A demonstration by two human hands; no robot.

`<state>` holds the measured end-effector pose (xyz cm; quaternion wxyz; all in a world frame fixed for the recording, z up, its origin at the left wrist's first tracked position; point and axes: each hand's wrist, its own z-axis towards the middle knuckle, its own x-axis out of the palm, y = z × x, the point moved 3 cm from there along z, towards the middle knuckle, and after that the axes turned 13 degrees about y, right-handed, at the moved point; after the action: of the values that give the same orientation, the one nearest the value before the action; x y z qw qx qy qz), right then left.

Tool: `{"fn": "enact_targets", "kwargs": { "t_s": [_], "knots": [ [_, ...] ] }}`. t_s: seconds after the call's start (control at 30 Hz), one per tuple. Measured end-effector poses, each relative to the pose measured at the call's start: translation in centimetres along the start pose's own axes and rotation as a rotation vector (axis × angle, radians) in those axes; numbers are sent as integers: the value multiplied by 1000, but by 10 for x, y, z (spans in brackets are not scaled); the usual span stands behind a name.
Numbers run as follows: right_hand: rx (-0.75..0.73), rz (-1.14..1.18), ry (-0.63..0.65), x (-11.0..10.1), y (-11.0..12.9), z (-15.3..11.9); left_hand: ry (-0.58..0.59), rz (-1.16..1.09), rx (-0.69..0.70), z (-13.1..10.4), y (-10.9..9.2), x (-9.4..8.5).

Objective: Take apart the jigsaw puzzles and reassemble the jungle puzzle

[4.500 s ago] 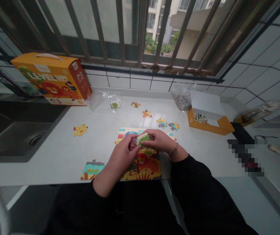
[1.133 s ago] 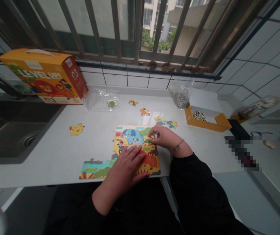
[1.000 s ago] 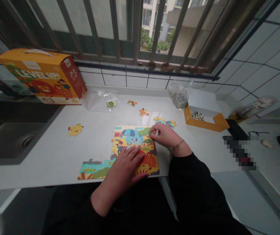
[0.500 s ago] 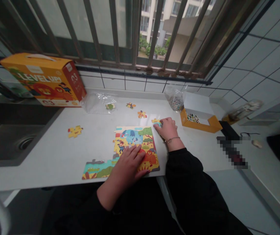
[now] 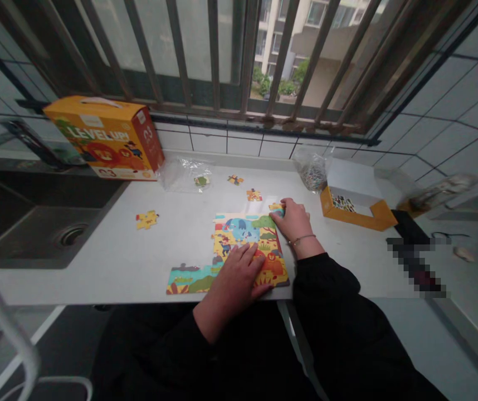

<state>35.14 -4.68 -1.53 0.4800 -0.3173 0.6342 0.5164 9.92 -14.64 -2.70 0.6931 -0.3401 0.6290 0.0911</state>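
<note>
A partly joined jigsaw puzzle with an elephant, lions and trees lies at the counter's front edge. My left hand rests flat on its lower right area, fingers stretched out, hiding some of the picture. Just beyond the puzzle's upper right corner, my right hand has its fingertips closed on a yellow and blue puzzle piece, which is partly covered. Loose near the puzzle's top are an orange puzzle piece and a yellow-brown puzzle piece. Off to the left lies a yellow puzzle piece.
An orange box stands at the back left beside a sink. A clear plastic bag lies near a green piece. At right are a bag of small parts and an open yellow box.
The view has shifted, so the whole counter appears further right. Both hands keep nearly the same places: left on the puzzle, right at the piece by its upper right corner.
</note>
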Motion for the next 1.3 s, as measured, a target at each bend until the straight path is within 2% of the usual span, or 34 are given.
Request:
{"fn": "enact_targets", "kwargs": {
  "t_s": [0.13,0.37,0.53,0.6,0.73,1.0,1.17,1.3],
  "knots": [
    [6,32,-17,0,1,2,-11,17,-5,1,-1,0],
    [-11,172,-64,1,-19,11,-32,32,18,-1,1,1],
    [73,328,-318,-23,-55,9,-40,3,35,-3,2,-3],
    [130,317,-350,-30,-70,5,-45,2,43,-3,3,-4],
    [172,234,-276,-29,-85,-1,-63,4,59,-2,4,-2],
    [133,78,-86,-11,-78,-1,-70,-10,65,-1,4,-2],
    [130,126,-67,-10,-81,0,-84,1,73,-3,3,-4],
    [97,180,-111,-11,-79,0,-138,11,102,-4,1,-4]
  ]
}}
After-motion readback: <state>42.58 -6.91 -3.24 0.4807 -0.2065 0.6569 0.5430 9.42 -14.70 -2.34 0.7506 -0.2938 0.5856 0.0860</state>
